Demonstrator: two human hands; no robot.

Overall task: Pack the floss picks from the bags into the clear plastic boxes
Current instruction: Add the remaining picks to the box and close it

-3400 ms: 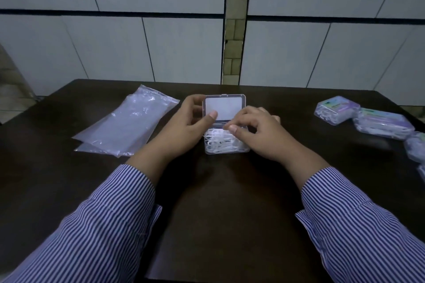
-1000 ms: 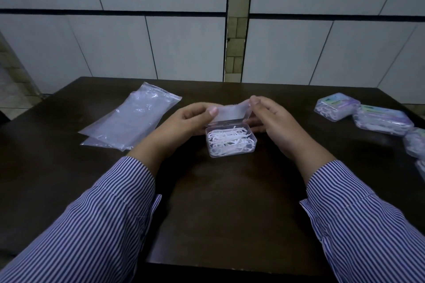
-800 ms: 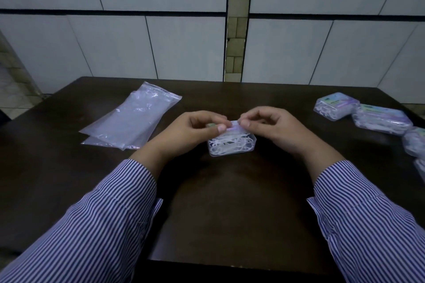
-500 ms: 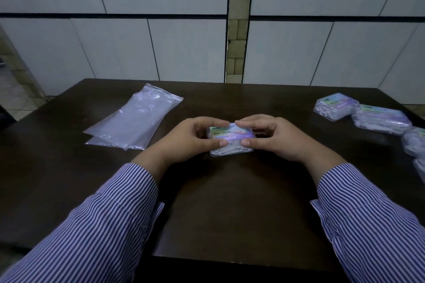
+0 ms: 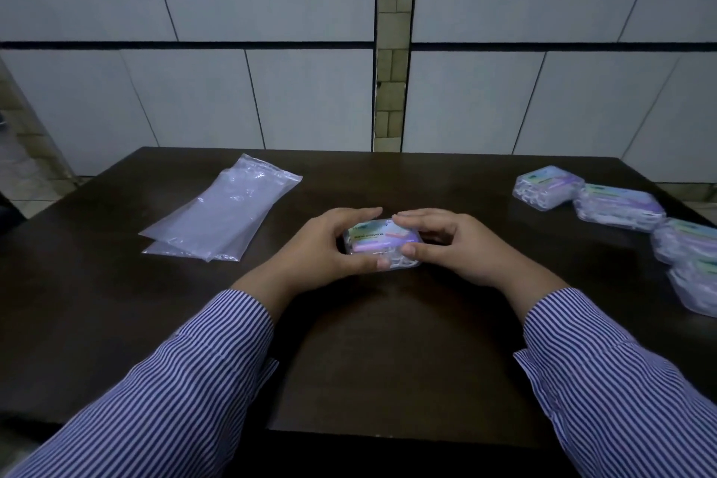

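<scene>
A clear plastic box (image 5: 382, 244) full of white floss picks rests on the dark table (image 5: 388, 341) at the middle, its lid down with a pastel label on top. My left hand (image 5: 326, 248) grips its left end, thumb on the front edge and fingers over the back. My right hand (image 5: 446, 241) holds the right end the same way. Empty clear plastic bags (image 5: 225, 211) lie flat at the far left.
Several closed, labelled boxes of floss picks (image 5: 617, 208) lie in a row along the table's right edge. A tiled wall stands behind the table. Both striped sleeves reach in from the near edge.
The lid, standing upright a second ago, has been folded down onto the box. Both hands have moved from the lid to the box's ends and now press on it.
</scene>
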